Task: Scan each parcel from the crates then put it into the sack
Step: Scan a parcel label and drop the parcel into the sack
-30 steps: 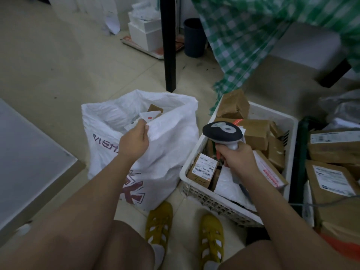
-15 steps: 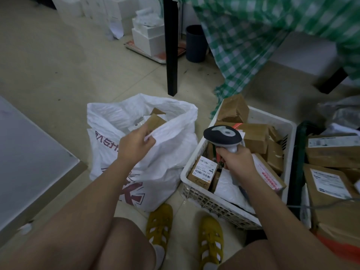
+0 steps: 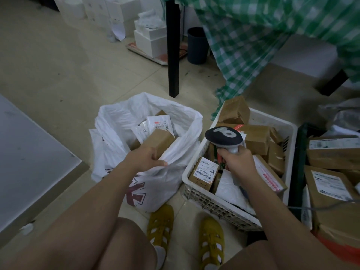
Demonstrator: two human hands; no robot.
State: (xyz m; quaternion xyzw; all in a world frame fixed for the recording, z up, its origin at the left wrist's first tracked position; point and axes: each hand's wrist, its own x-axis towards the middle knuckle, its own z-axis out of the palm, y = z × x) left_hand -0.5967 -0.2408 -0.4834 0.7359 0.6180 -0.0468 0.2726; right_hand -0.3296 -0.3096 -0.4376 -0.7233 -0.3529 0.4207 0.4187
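The white sack (image 3: pixel 181 133) stands open on the floor at centre, with several parcels inside. My left hand (image 3: pixel 147 157) is at its near rim and grips a brown cardboard parcel (image 3: pixel 160 138) that lies in the sack's mouth. The hand's thumb lies over the sack's edge. My right hand (image 3: pixel 237 162) holds the grey barcode scanner (image 3: pixel 224 136) by its handle, above the white crate (image 3: pixel 206 199). This crate holds several brown boxes and white mailers, among them a labelled box (image 3: pixel 204 171) right under the scanner.
A dark green crate (image 3: pixel 299 164) of larger labelled boxes stands to the right, with a cable running across it. A black table leg (image 3: pixel 173 55) and a hanging green checked cloth (image 3: pixel 243 45) are behind. A grey surface (image 3: pixel 29 156) is at the left. My yellow shoes (image 3: pixel 160 225) are between sack and crate.
My left hand has moved nearer to me along the sack's rim, and the sack's mouth is wider. The brown parcel now shows fully in it. The scanner hand has barely moved.
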